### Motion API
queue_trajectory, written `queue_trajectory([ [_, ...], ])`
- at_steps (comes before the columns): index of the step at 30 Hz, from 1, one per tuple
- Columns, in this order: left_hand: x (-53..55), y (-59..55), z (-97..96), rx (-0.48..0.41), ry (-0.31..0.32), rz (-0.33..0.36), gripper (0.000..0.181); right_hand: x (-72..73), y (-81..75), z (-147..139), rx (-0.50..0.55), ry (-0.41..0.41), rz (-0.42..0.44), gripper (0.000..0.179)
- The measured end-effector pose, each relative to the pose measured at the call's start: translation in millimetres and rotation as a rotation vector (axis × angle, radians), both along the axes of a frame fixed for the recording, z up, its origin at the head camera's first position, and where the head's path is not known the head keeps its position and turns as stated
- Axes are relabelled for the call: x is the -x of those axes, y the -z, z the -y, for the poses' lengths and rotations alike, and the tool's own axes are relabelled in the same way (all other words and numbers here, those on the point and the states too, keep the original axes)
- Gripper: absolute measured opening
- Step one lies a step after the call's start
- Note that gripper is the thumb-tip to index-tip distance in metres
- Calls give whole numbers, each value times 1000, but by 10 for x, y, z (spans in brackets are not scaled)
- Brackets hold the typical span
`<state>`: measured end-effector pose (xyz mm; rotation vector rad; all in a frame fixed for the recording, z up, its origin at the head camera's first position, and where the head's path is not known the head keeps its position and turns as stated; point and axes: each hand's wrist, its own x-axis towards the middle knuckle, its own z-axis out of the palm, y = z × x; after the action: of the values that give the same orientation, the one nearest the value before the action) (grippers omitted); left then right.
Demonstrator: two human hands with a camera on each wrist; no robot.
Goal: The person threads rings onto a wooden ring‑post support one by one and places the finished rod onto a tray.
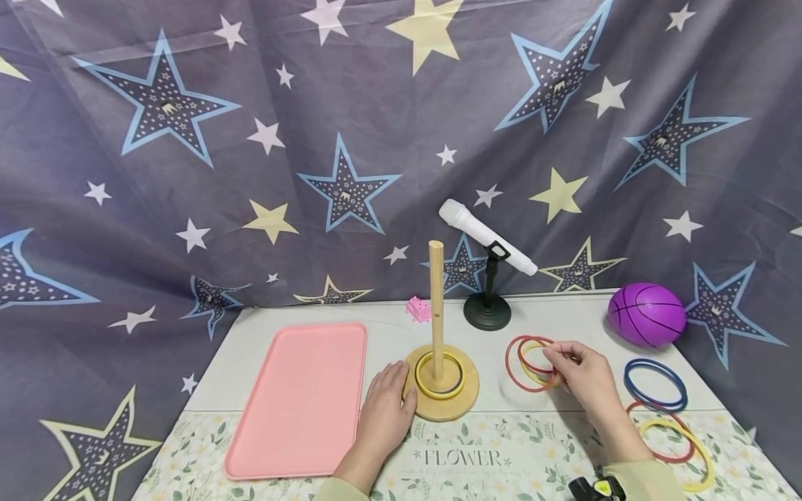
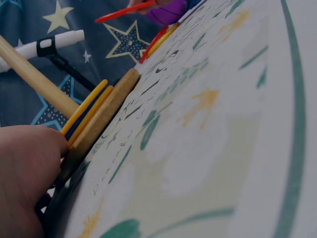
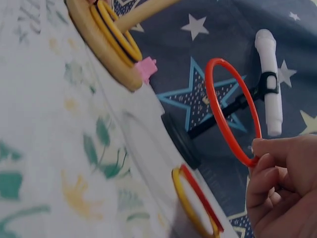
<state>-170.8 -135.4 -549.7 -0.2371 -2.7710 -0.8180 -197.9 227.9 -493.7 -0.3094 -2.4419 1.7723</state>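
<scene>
My right hand (image 1: 587, 379) pinches a thin red ring (image 3: 210, 89) between thumb and fingertips. The ring is held up off the table, tilted, with the hand at its edge. Below it, a yellow ring (image 3: 177, 186) and another red ring (image 3: 202, 193) lie overlapping on the table. My left hand (image 1: 385, 409) rests at the left edge of a round wooden base (image 1: 441, 412), fingers extended and touching it. An upright wooden post (image 1: 436, 299) rises from that base. Around the post's foot lie yellow rings (image 1: 441, 396) with a dark blue one between them.
A pink tray (image 1: 299, 403) lies left of the stand. Behind are a small pink object (image 1: 418, 309) and a white microphone (image 1: 485, 233) on a black stand (image 1: 487, 313). At right sit a purple ball (image 1: 647, 315), blue rings (image 1: 628, 383), and red and yellow rings (image 1: 708, 463).
</scene>
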Motion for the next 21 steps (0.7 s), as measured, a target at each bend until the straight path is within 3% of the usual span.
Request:
queue_trajectory([
  [12, -9, -7, -12, -7, -3, 4, 54, 75, -296, 293, 40, -68, -80, 35],
  [21, -12, -18, -8, 0, -9, 10, 54, 80, -631, 517, 105, -125, -197, 33],
])
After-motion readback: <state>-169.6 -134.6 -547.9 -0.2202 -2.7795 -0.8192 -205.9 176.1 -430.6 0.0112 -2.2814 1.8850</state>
